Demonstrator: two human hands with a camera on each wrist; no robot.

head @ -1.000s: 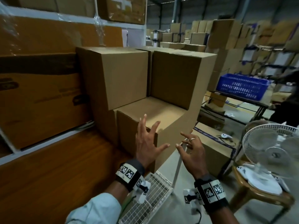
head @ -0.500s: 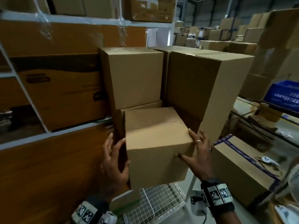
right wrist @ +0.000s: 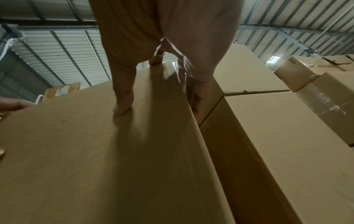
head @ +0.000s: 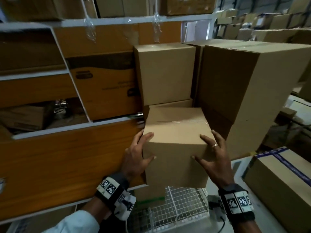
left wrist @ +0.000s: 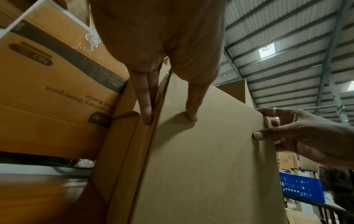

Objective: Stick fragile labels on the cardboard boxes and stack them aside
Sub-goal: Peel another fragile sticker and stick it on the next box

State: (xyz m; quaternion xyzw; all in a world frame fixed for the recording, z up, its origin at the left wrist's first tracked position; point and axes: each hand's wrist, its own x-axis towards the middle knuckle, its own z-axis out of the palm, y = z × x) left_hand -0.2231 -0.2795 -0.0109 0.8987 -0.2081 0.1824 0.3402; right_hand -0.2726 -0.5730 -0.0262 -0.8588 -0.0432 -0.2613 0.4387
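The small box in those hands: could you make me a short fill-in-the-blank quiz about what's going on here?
1. The small box is held by ____ hands.
2. The right hand wears a ____ on one finger.
3. Below the box sits a white ____ basket.
4. The left hand has its grip on the box's ____ side.

Missing words: two; ring; wire; left

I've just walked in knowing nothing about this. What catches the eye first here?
First, the plain cardboard box in the middle, gripped at its near corners by the left hand and the right hand, which wears a ring. Behind it rise taller stacked boxes, and to the left a white shelf rack holds printed orange cartons. Below the held box sits a white wire basket.
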